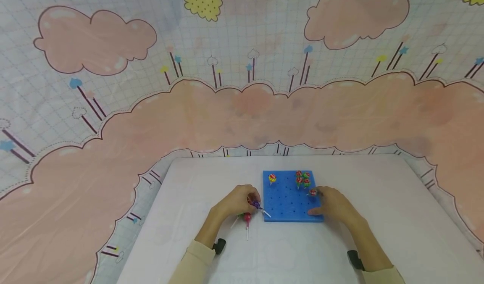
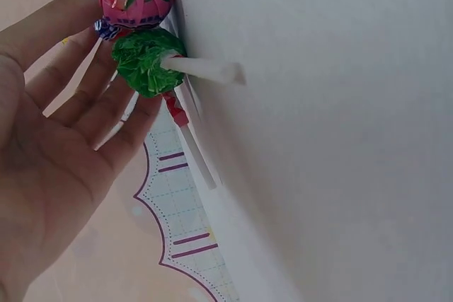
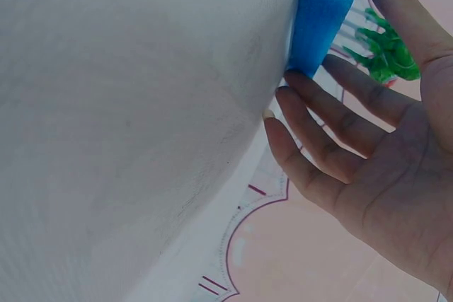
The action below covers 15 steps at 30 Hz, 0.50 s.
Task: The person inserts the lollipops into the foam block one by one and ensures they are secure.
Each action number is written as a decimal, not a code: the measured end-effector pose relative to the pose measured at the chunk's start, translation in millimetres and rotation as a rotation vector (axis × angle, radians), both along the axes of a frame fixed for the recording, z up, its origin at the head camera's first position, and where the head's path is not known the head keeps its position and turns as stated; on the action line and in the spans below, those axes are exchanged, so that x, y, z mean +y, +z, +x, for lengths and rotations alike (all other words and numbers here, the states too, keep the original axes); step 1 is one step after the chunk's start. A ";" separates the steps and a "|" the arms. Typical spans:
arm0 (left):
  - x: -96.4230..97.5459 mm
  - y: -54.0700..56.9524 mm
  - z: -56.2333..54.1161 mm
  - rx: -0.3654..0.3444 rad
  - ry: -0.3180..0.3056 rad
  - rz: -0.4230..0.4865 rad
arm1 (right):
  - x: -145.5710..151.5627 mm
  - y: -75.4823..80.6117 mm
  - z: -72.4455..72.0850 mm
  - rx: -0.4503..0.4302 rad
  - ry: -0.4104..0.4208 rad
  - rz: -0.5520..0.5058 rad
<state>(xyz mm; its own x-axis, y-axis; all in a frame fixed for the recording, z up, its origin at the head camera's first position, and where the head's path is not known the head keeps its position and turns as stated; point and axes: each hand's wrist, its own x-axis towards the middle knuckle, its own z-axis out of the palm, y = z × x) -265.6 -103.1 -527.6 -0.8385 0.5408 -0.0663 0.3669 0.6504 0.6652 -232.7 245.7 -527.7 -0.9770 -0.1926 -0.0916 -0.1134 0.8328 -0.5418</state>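
My left hand [image 1: 239,200] pinches a purple-wrapped lollipop [image 1: 257,205], its white stick pointing down and right toward the pegboard. Below this hand lie a red-pink lollipop [image 1: 247,217] and a green-wrapped lollipop [image 2: 147,65] on the table. A blue foam board [image 1: 280,208] with rows of small holes lies to the right. Against its right edge rests my right hand [image 1: 334,205], thumb on the top face and the other fingers loosely extended along the side [image 3: 347,122]. A lollipop [image 1: 313,192] leans in the board beside the right index finger.
One yellow-and-red lollipop [image 1: 272,178] stands at the board's back left. Several red and green lollipops [image 1: 303,179] cluster at its back right. The white table [image 1: 196,179] ends at a patterned cloth backdrop [image 1: 242,116].
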 end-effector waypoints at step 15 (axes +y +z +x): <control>-5.6 5.7 2.7 0.009 0.148 0.161 | -0.8 -0.6 1.0 0.005 -0.002 -0.003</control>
<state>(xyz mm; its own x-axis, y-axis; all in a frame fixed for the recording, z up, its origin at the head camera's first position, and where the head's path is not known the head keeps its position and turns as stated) -262.9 -108.7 -521.9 -0.9099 0.4145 0.0191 0.2816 0.5830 0.7622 -231.7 244.9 -528.3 -0.9778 -0.1912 -0.0861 -0.1146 0.8312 -0.5441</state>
